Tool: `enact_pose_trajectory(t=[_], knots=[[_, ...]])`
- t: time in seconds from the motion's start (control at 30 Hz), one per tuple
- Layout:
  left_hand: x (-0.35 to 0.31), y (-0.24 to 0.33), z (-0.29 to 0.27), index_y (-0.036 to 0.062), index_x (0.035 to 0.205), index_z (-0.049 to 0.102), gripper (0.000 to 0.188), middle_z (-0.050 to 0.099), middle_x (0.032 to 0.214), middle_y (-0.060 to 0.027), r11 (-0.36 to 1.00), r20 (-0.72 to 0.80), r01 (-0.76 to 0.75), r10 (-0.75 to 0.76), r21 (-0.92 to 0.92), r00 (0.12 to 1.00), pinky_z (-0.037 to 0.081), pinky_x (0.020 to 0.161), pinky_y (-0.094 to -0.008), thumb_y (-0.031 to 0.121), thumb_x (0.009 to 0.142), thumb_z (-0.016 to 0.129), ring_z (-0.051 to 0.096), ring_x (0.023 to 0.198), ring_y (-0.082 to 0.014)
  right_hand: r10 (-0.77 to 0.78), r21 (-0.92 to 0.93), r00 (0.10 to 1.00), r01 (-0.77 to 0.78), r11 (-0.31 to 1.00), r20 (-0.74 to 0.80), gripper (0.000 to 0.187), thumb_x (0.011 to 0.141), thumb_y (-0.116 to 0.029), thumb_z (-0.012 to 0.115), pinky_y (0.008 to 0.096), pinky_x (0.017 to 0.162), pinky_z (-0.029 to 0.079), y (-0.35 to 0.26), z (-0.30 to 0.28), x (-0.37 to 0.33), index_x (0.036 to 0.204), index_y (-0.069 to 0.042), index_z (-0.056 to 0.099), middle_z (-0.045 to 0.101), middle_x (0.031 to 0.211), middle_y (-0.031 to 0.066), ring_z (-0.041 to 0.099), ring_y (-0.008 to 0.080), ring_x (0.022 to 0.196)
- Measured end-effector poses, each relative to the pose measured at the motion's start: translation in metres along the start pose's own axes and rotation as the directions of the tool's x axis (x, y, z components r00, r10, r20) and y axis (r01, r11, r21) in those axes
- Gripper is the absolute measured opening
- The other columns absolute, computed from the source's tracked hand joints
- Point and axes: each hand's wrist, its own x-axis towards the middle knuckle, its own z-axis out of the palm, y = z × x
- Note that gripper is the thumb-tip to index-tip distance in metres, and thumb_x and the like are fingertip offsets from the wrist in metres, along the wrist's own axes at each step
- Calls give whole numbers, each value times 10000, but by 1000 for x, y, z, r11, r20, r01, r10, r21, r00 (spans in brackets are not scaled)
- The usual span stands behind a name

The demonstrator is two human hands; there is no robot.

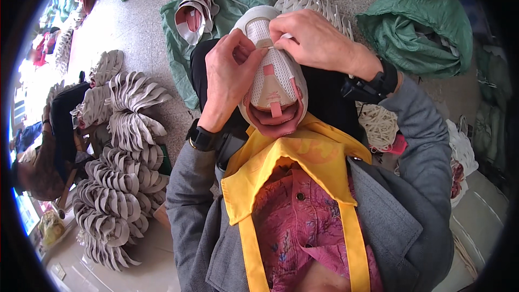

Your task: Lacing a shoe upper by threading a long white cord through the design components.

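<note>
A white mesh shoe upper (278, 84) with pink lining and a pink heel tab lies on my lap, its toe pointing away from me. Both hands meet over its lacing area. My left hand (230, 67) is closed, thumb and forefinger pinching at the upper's left side. From the right, my right hand (313, 40) is closed in a pinch too. A thin white lace (272, 47) shows between the two sets of fingertips; most of it is hidden by the fingers.
Stacked shoe uppers (116, 194) fill the floor at left. Several more uppers (194, 16) lie on a green sheet (175, 65) ahead. A green sack (416, 27) stands far right, with a bundle of cream laces (377, 127) nearer. A person's dark sleeve (65, 108) appears at far left.
</note>
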Motion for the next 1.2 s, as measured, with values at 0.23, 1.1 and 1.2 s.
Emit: enact_pose_trajectory(t=[0.23, 1.1, 1.2], knots=[[9, -2, -12, 1, 811, 608, 181, 607, 729, -88, 994, 133, -106, 103, 15, 986, 520, 601, -326, 60, 770, 774, 631, 630, -207, 51, 107, 996, -58, 993, 72, 94, 809, -91, 641, 461, 702, 511, 1, -6, 2, 812, 2, 637, 653, 733, 181, 666, 380, 769], [4, 1, -7, -6, 821, 607, 178, 613, 752, -117, 978, 63, -168, 161, 121, 985, 529, 608, -340, 53, 761, 764, 662, 641, -239, -227, -163, 971, 237, 958, 81, 117, 793, -76, 662, 479, 735, 519, -11, -1, 10, 847, 22, 628, 649, 799, 207, 658, 400, 848], [2, 3, -6, -5, 823, 606, 171, 614, 757, -119, 981, 50, -157, 152, 115, 987, 526, 604, -342, 51, 762, 756, 656, 631, -245, -156, 16, 986, 155, 988, 54, 81, 825, -52, 636, 460, 720, 520, 3, -3, 12, 858, 21, 622, 646, 799, 208, 655, 399, 830]])
